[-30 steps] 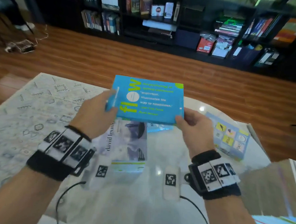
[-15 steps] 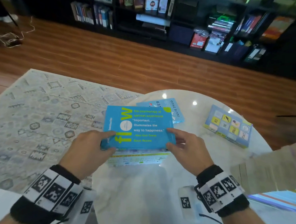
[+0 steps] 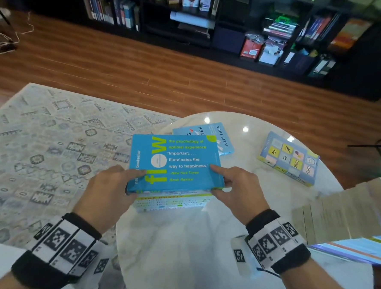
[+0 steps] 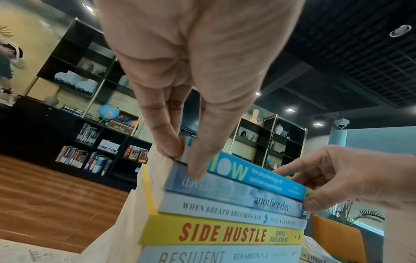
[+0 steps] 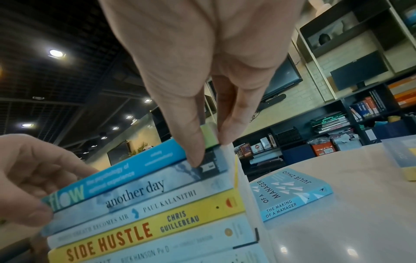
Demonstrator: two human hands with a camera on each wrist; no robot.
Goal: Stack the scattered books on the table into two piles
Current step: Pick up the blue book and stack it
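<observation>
The person stands at a round white desk (image 3: 178, 255) and holds the Flow book (image 3: 175, 163) with both hands on top of a pile (image 3: 172, 202) near the front left part of the desk. The left hand (image 3: 108, 188) grips the book's left near corner, thumb on the cover and fingers (image 4: 164, 142) against the edge; its grip is clamped on the book. The right hand (image 3: 238, 189) pinches the right near corner in the same way, index finger on the cover and thumb (image 5: 193, 153) down on the spine side.

The book lies nearly flat on the pile, turned a little against the books under it (from the wrist views I cannot tell if it rests fully or is lifted at one end). Under it the spines read, from the top: Another Day (image 4: 236, 194), When Breath Becomes Air (image 4: 225, 211), Side Hustle (image 4: 223, 233) and Resilient (image 4: 213, 256).

Two more books lie flat and apart from the pile. A light blue one, The Making of a Manager (image 3: 210, 134), is just behind the pile, partly hidden by the Flow book. A book with coloured squares on the cover (image 3: 289, 158) lies well to the right, near the far right rim of the desk.

At the right edge of the head view a blurred stack of pages (image 3: 341, 218) is close to the camera. Behind the desk are a patterned rug (image 3: 40, 146), a wooden floor (image 3: 189, 77) and dark shelves (image 3: 237, 24) with books.
</observation>
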